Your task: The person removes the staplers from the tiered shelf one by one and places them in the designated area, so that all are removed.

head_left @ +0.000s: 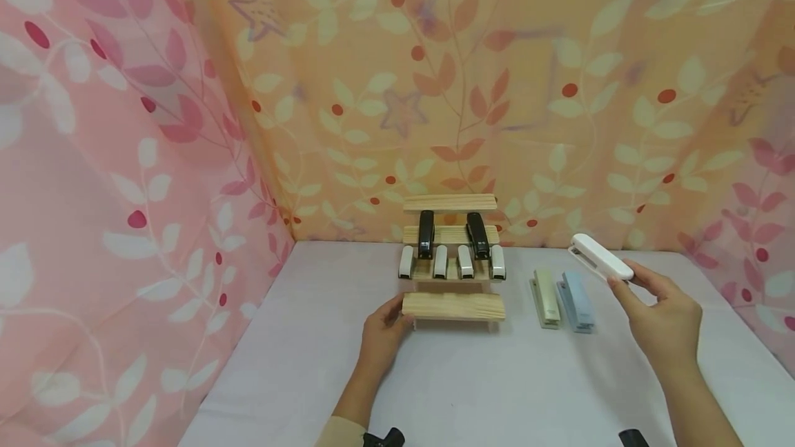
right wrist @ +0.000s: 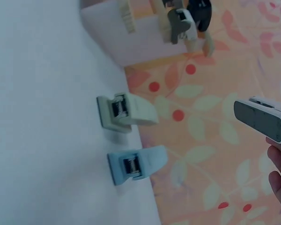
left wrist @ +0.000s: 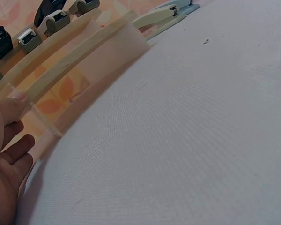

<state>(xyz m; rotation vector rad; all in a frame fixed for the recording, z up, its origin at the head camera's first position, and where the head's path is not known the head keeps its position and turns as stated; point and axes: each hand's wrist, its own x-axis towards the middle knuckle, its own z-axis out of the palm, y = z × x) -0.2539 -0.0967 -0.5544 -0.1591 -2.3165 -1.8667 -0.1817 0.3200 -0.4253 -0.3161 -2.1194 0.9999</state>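
White rounded stapler [head_left: 599, 256]: being held up over the table at the right, its far end pointing toward the patterned orange cloth, its flat grey face showing in the right wrist view; it is hanging well apart from the rack.
Right hand [head_left: 667, 316]: pinching the near end of that stapler between thumb and fingers, the grip closing down to the stapler's own width.
Left hand [head_left: 381, 336]: holding the left end of the rack's front board, the thumb lying against the board and the other fingers curling loosely below it in the left wrist view; how firmly it is gripping, I cannot tell.
Tiered rack of pale wooden boards [head_left: 453, 307]: standing on the table near the orange cloth, its lowest board facing the person.
Two black staplers [head_left: 426, 233]: resting side by side on the rack's upper part.
Four small white staplers [head_left: 440, 262]: sitting in a row on the tier just in front of the black pair.
Pale green stapler [head_left: 546, 299]: standing on the table to the right of the rack.
Light blue stapler [head_left: 577, 301]: standing just beside the green one, on its right.
White cloth-covered table [head_left: 310, 378]: supporting the rack and the two coloured staplers.
Patterned orange cloth [head_left: 373, 123]: hanging behind everything.
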